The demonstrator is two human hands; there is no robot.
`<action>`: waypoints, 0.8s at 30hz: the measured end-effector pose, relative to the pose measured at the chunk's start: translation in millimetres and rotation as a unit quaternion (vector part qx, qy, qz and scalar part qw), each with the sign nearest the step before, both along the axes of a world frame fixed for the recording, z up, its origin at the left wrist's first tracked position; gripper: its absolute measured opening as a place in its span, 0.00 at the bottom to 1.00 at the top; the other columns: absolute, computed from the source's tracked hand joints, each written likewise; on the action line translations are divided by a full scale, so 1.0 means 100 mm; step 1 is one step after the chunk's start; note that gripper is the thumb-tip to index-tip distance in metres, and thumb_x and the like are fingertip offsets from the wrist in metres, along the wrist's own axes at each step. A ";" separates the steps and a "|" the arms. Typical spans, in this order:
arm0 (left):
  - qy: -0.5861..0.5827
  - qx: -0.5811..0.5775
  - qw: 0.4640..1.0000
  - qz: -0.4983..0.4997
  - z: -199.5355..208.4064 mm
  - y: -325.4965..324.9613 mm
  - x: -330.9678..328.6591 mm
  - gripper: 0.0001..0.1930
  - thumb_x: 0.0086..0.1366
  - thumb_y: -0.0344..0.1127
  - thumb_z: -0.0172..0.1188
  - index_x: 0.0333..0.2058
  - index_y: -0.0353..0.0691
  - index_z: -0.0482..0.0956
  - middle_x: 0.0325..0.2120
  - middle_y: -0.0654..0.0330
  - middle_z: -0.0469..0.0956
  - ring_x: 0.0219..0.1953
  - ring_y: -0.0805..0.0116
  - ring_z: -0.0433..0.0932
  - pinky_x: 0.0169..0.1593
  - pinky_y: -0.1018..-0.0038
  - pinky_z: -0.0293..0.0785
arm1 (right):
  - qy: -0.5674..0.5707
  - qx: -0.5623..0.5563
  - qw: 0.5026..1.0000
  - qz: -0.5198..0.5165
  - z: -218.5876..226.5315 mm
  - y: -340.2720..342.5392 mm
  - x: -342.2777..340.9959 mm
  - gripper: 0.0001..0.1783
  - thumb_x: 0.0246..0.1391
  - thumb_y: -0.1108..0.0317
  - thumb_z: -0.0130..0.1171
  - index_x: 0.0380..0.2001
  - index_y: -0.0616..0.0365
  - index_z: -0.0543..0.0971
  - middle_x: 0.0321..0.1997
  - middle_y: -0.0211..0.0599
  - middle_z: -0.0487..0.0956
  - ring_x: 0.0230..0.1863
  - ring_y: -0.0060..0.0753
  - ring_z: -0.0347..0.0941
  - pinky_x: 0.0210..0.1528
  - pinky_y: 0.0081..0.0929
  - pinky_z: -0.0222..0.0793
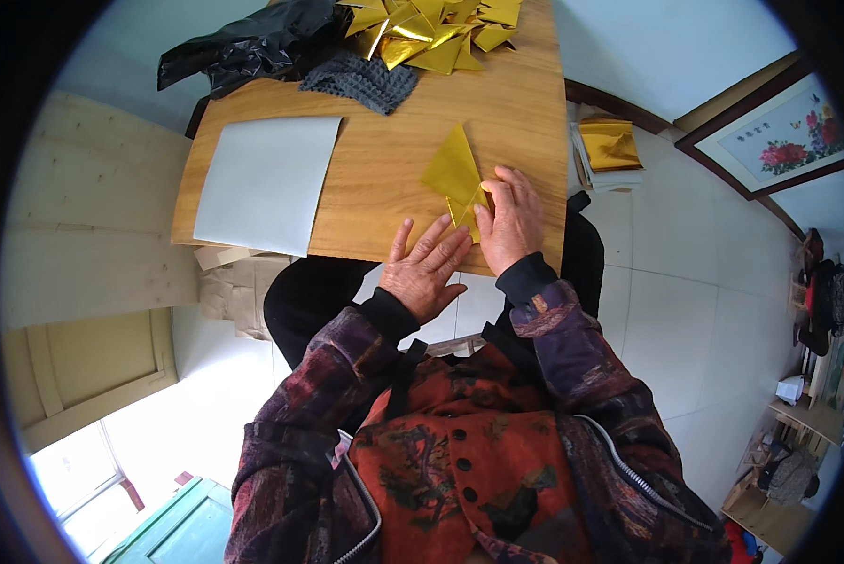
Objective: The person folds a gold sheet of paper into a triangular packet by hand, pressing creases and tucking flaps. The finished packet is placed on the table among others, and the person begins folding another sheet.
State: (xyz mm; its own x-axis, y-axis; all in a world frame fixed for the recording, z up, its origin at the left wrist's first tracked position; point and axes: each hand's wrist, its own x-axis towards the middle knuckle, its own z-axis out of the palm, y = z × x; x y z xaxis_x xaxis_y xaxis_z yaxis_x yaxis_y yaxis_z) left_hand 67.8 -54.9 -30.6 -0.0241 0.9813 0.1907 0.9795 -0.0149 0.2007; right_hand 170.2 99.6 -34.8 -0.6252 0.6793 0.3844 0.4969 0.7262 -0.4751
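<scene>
Right grip (512, 224), at the gold sheet (454, 167); whether pinching, I cannot tell. Left grip (428, 270), spread wide, at its near end. Wooden table (375, 188) beneath: silvery sheet (267, 183), grey cloth (364, 83), gold pieces (422, 33). Beyond: tiled floor (671, 291), framed flower picture (793, 136).

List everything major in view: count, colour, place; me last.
Table: one, brown wood, upper centre.
Folded sheet: one, gold, table's near edge.
Folded pieces: many, gold, table's far end.
Flat sheet: one, pale grey, table's left.
Bag: one, black, table's far left.
Knitted cloth: one, dark grey, beside bag.
Stack: one, gold and white, right of table.
Framed picture: one, multicoloured, right wall.
Shelf unit: one, tan, far right.
Floor: one, white, below.
Clothes: several, purple, red, black, lower centre.
Left hand: one, bare, at folded sheet.
Right hand: one, bare, at folded sheet.
</scene>
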 end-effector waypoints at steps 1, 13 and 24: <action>0.007 0.004 1.000 0.007 -0.01 -0.02 0.01 0.36 0.54 0.51 0.65 0.61 0.48 0.67 0.64 0.68 0.62 0.70 0.64 0.52 0.70 0.48 0.36 | -0.001 0.000 1.000 0.001 0.00 0.00 0.00 0.19 0.47 0.68 0.64 0.44 0.51 0.73 0.60 0.37 0.69 0.65 0.45 0.60 0.65 0.44 0.53; 0.048 0.031 0.996 0.074 -0.15 -0.29 0.11 0.36 0.54 0.49 0.66 0.61 0.51 0.67 0.65 0.70 0.60 0.70 0.63 0.52 0.68 0.43 0.40 | -0.008 0.000 1.000 0.003 0.01 0.00 0.01 0.21 0.46 0.69 0.65 0.45 0.53 0.73 0.60 0.37 0.69 0.65 0.46 0.59 0.65 0.43 0.53; -0.017 0.057 0.997 0.051 -0.21 -0.68 0.46 0.36 0.53 0.46 0.66 0.61 0.45 0.68 0.64 0.64 0.62 0.68 0.59 0.57 0.68 0.47 0.40 | -0.001 0.012 1.000 0.006 0.00 0.00 0.01 0.19 0.48 0.71 0.63 0.46 0.54 0.73 0.59 0.39 0.70 0.63 0.49 0.61 0.63 0.42 0.57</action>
